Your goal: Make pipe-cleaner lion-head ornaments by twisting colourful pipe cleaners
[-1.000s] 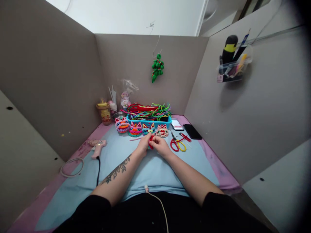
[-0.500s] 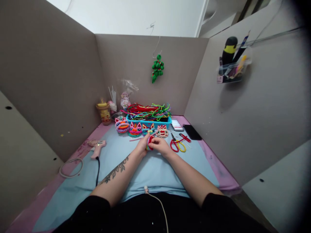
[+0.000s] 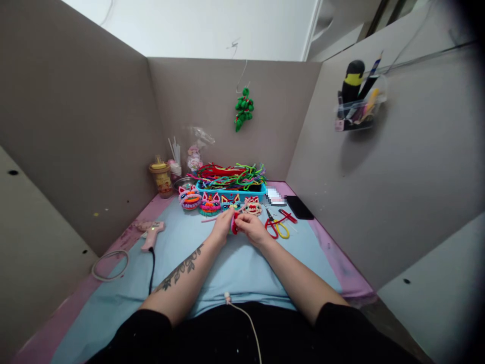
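Observation:
Between my two hands is a small red and multicoloured pipe-cleaner piece, mostly covered by fingers. My left hand is closed around its left side. The fingers of my right hand pinch its red right edge. Just beyond my hands stand several fuzzy pipe-cleaner animal heads, among them a pink and purple one, a pink and teal one, a blue one and a white and red one. A thin pink stick lies left of my fingers.
Behind the heads sits a blue basket heaped with pipe cleaners. Scissors, red-handled pliers and a black phone lie on the right. A pink glue gun rests left. Partition walls enclose the table.
The piece has turned slightly in my hands, with less of its coloured face showing. My right fingers have shifted a little along its red edge. The view has moved slightly.

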Tool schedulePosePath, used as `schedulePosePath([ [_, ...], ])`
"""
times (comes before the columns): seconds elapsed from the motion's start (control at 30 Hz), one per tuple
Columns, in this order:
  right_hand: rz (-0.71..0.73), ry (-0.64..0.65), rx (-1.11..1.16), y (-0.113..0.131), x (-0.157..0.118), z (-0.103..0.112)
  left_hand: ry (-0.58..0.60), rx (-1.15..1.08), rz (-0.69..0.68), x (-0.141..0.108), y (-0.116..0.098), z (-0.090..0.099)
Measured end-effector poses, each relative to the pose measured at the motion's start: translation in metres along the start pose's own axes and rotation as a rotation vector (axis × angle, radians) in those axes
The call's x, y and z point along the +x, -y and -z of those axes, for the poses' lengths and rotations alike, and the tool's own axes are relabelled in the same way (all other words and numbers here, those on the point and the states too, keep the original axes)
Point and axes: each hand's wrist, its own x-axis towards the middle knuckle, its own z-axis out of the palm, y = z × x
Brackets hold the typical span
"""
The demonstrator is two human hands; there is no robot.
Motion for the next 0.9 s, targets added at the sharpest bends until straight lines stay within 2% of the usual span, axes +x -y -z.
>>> schedulePosePath([
  [0.23, 0.140, 0.009, -0.109, -0.005, -0.001, -0.007, -0.059, -0.022, -0.032, -0.003, 0.007, -0.004],
  [0.43, 0.108, -0.021, -0.091, -0.006, 0.000, -0.006, -0.055, -0.037, -0.018, -0.001, 0.003, -0.004],
  [0.63, 0.120, -0.012, -0.110, -0.008, 0.001, -0.009, -0.101, -0.028, -0.037, -0.003, 0.001, -0.006],
  [0.8, 0.131, -0.060, -0.145, -0.009, 0.002, -0.010, -0.089, -0.101, 0.037, -0.003, 0.001, -0.005],
  [0.9, 0.155, -0.097, -0.173, -0.004, 0.002, -0.006, -0.072, -0.233, 0.166, 0.000, -0.003, -0.001],
])
